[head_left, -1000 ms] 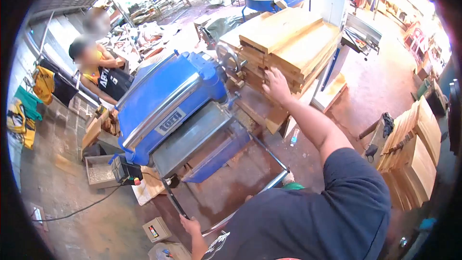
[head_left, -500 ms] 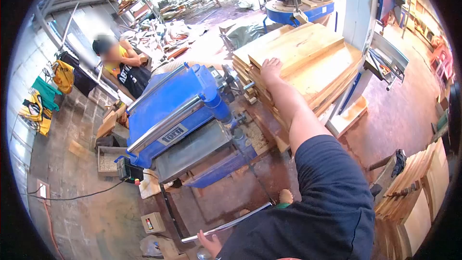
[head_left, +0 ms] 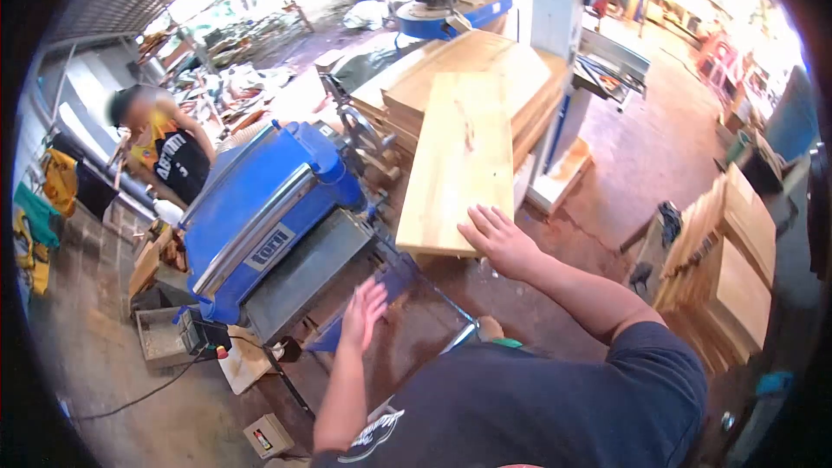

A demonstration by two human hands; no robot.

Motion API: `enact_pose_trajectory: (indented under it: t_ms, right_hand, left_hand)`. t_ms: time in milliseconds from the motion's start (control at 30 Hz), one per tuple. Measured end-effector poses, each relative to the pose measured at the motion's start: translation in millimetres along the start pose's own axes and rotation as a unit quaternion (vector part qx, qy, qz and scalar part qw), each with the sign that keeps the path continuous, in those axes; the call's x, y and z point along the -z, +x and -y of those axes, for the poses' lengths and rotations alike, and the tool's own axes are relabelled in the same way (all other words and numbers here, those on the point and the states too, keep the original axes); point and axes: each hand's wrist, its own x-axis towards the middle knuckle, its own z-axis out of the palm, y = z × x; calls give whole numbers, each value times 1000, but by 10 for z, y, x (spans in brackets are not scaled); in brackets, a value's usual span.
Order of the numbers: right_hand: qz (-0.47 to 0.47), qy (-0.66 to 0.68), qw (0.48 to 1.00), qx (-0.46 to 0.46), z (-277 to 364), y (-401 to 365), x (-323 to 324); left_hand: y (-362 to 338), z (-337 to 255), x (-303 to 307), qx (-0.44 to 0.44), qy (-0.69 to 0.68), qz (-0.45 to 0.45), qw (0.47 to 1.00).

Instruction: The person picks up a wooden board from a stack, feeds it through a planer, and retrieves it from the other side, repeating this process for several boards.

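A light wooden board (head_left: 464,156) slants toward me, its far end over a stack of boards (head_left: 542,121) and its near end jutting past the stack. My right hand (head_left: 501,243) holds its near right corner, fingers on the top face; the thumb is hidden. My left hand (head_left: 364,312) is raised with fingers extended and nothing in it, slightly blurred. It is closest to the metal bed (head_left: 308,273) of a blue planer (head_left: 260,199), apart from the board.
Behind the planer a person (head_left: 169,143) in a black and yellow top is near the wall. More boards (head_left: 724,260) are stacked at right. A control box (head_left: 201,334) with a red button hangs by the planer, its cable running left. A blue machine (head_left: 459,17) stands behind the stack.
My right hand has come back from the top of the stack, drawing a board toward me. My left hand has left the metal bar and risen. The view has swung right.
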Motion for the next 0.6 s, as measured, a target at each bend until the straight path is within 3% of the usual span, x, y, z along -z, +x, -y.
enact_pose_trajectory:
  t_ms: [67, 200, 267, 333, 367, 400, 433, 467, 533, 600]
  right_hand:
    - [35, 16, 999, -8, 416, -334, 318]
    - [48, 36, 998, 0, 1045, -830, 399]
    - [63, 51, 997, -2, 1257, -1041, 369]
    - [65, 29, 992, -103, 1382, -1235, 383]
    - [83, 73, 982, -155, 1386, -1331, 434]
    - [83, 73, 982, -152, 1339, -1456, 330]
    - [-11, 342, 903, -260, 1291, -1639, 104]
    - [-99, 577, 735, -343, 1226, -1750, -111]
    - [-129, 618, 705, -323, 1013, -1665, -416]
    - [-48, 678, 593, -432, 828, -1481, -639]
  left_hand:
    - [322, -264, -269, 81, -99, 105, 986]
    - [792, -474, -953, 103, -212, 327, 915]
    - [1055, -284, -970, 135, -151, 304, 931]
    - [961, -130, -1011, 155, -93, 274, 945]
    - [848, -25, -1019, 93, -97, 251, 959]
    - [738, 44, -1032, 30, -99, 226, 969]
    - [646, 173, -992, 11, -112, 227, 967]
    - [513, 312, -941, 10, -116, 217, 969]
    - [312, 463, -884, -39, -100, 168, 980]
    - [76, 578, -834, -41, -107, 154, 981]
